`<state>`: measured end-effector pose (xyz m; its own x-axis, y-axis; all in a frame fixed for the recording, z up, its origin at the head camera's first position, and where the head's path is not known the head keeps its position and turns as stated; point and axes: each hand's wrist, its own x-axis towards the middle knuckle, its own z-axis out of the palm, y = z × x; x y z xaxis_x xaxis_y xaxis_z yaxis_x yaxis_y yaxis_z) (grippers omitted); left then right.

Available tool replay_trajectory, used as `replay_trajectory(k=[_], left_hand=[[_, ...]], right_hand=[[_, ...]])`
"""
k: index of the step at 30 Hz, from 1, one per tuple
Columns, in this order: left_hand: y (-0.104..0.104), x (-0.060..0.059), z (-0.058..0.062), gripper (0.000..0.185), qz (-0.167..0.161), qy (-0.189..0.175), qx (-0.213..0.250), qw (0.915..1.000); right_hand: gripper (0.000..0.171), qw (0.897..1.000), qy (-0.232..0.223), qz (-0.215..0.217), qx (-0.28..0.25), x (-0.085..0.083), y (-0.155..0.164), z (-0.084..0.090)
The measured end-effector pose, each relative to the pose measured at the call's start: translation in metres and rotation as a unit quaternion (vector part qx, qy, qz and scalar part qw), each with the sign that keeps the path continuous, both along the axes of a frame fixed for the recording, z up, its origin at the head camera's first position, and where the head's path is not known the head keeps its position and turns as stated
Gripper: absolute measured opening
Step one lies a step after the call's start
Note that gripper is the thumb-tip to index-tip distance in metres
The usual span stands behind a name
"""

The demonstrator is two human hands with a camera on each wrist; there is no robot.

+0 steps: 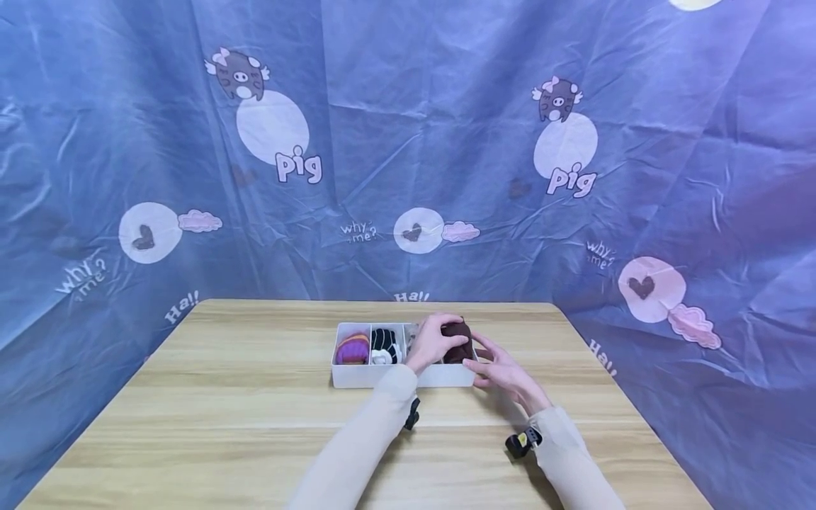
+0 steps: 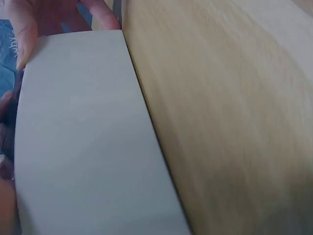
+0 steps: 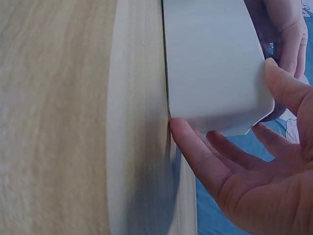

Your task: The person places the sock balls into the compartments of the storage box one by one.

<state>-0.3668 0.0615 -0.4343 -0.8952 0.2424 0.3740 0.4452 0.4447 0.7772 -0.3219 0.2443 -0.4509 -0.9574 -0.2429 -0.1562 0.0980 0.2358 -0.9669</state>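
A white divided box [image 1: 401,377] stands on the table, holding rolled fabric bundles that look like socks. My left hand [image 1: 430,346] reaches over it from the front and holds a dark brown rolled sock [image 1: 457,348] in the rightmost compartment. My right hand [image 1: 506,372] grips the box's right end; in the right wrist view its thumb [image 3: 283,85] lies at the top edge and its fingers spread around the end wall. A purple and orange striped sock [image 1: 353,349] fills the left compartment. Beside it sits a black and white sock [image 1: 384,343]. A greyish bundle is mostly hidden behind my left hand.
The wood-grain table [image 1: 223,411] extends around the box on every side. Behind it hangs a blue printed curtain [image 1: 382,156], which also runs along both sides. Each wrist wears a small black camera [image 1: 523,443].
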Motion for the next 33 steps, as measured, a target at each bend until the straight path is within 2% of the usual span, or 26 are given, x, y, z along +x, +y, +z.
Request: replay_trajectory(k=[4,6,12,17,22,24,29,33], left_hand=[[-0.003,0.001,0.000,0.036,-0.045,-0.033,-0.020,0.9982],[-0.005,0.002,0.000,0.035,-0.057,-0.040,-0.031,0.9971],[-0.008,0.003,0.001,0.035,-0.061,-0.037,-0.070,0.9950],[-0.017,0.003,0.002,0.039,-0.037,-0.032,-0.046,0.9978],[-0.034,0.007,0.003,0.047,-0.040,-0.074,0.022,0.9962],[-0.040,0.008,0.003,0.049,-0.047,-0.078,0.035,0.9952],[-0.056,0.010,0.001,0.044,-0.036,-0.028,0.006,0.9989],[-0.068,0.013,0.000,0.035,-0.048,-0.010,0.023,0.9985]], right_hand=[[0.080,1.000,-0.002,0.004,0.000,-0.001,0.000,-0.001],[0.078,1.000,-0.003,0.004,-0.002,-0.001,0.000,0.000],[0.077,1.000,0.003,0.011,-0.001,-0.001,0.001,0.000],[0.078,1.000,0.002,0.014,-0.002,-0.001,0.001,0.002],[0.079,1.000,-0.002,0.026,-0.003,-0.002,0.001,0.007],[0.079,1.000,0.001,0.027,-0.001,-0.002,0.001,0.007],[0.077,1.000,0.012,0.006,0.005,0.000,0.002,0.007],[0.078,1.000,0.018,0.002,0.005,0.002,-0.001,0.008]])
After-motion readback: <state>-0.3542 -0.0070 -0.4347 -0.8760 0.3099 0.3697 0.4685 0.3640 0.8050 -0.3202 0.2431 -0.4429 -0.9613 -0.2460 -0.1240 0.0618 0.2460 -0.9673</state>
